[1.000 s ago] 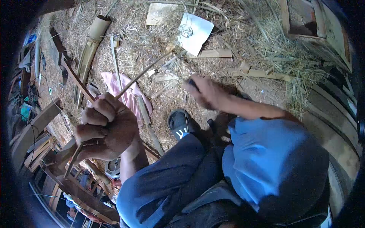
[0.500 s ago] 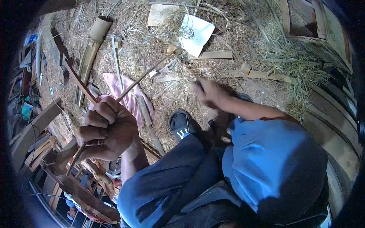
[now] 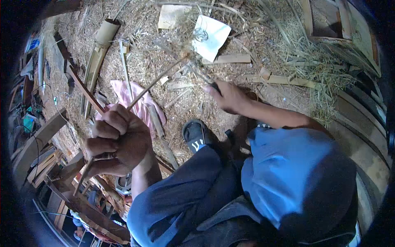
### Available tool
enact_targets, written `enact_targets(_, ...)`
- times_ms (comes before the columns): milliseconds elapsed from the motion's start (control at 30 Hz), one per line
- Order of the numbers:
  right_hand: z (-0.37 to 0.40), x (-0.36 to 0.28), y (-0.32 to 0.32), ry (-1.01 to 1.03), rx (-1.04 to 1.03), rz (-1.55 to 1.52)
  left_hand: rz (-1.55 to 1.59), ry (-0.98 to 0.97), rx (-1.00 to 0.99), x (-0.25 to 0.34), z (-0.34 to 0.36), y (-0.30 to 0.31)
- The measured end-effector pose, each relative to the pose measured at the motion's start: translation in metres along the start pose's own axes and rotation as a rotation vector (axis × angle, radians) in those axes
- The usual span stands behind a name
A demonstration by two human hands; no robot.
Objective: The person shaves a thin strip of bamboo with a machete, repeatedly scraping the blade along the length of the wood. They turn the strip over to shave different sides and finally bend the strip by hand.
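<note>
My left hand (image 3: 119,142) is closed in a fist around a thin wooden stick (image 3: 158,84). One length of it slants up and away over the floor, and a short end sticks out below the fist. A reddish-brown strip (image 3: 85,89) meets the top of the same fist in this view. My right hand (image 3: 230,98) is wrapped round the dark handle of a knife (image 3: 214,87). Its blade, blurred, points up and left toward the far tip of the stick. Both hands are above the littered ground, in front of my knees.
A pink cloth (image 3: 123,92) lies under the stick. Beyond are a white sheet (image 3: 212,37), a split bamboo tube (image 3: 108,32) and flat wood strips (image 3: 230,59). Timber and a wooden frame (image 3: 86,212) stand at lower left. Curved planks (image 3: 362,123) line the right.
My right hand, smeared by motion before, now shows more clearly, with the knife blade visible near the stick's far end. My left hand has barely moved.
</note>
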State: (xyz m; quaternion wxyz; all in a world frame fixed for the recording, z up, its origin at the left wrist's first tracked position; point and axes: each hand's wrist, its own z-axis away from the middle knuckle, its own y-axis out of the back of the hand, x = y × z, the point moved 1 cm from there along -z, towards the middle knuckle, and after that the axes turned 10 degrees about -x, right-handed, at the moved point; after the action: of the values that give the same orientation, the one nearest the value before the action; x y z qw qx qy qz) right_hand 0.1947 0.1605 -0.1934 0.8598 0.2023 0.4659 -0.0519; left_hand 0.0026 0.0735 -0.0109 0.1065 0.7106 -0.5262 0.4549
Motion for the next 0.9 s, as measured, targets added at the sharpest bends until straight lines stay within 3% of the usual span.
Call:
enact_targets(100, 0.005, -0.012, 0.009, 0.176, -0.066, -0.067, -0.013, -0.003, 0.014, 0.002, 0.0, 0.005)
enact_targets(167, -0.014, 0.01, 0.017, -0.147, -0.132, 0.033, -0.016, -0.029, -0.003, 0.005, -0.008, 0.007)
enact_targets(300, -0.014, -0.011, 0.049, -0.148, -0.192, 0.138, 0.081, -0.028, 0.205, 0.014, -0.019, 0.053)
enact_targets(433, -0.003, -0.013, 0.097, 0.035, -0.001, 0.276, 0.054, -0.023, 0.461, 0.032, -0.027, 0.095)
enact_targets(500, -0.009, -0.001, 0.124, 0.063, -0.013, 0.36, 0.05, -0.045, 0.546, 0.038, -0.028, 0.115)
enact_targets(567, -0.012, -0.003, 0.153, 0.078, -0.02, 0.44, 0.25, -0.042, 0.653, 0.037, -0.028, 0.132)
enact_targets(600, -0.01, -0.014, 0.17, 0.086, -0.086, 0.609, 0.311, -0.061, 0.792, 0.036, -0.03, 0.131)
enact_targets(633, -0.008, -0.026, 0.184, 0.09, -0.15, 0.779, 0.327, -0.087, 0.794, 0.036, -0.031, 0.133)
enact_targets(667, -0.003, -0.043, 0.195, 0.268, -0.09, 0.858, 0.392, -0.074, 0.842, 0.035, -0.03, 0.138)
enact_targets(700, 0.0, -0.065, 0.204, 0.275, -0.08, 0.88, 0.459, -0.054, 0.888, 0.033, -0.029, 0.142)
enact_targets(767, 0.006, -0.114, 0.214, 0.448, -0.099, 0.772, 0.481, -0.063, 0.852, 0.033, -0.028, 0.145)
enact_targets(900, 0.001, -0.179, 0.206, 0.355, -0.224, 0.559, 0.558, -0.065, 0.887, 0.035, -0.033, 0.141)
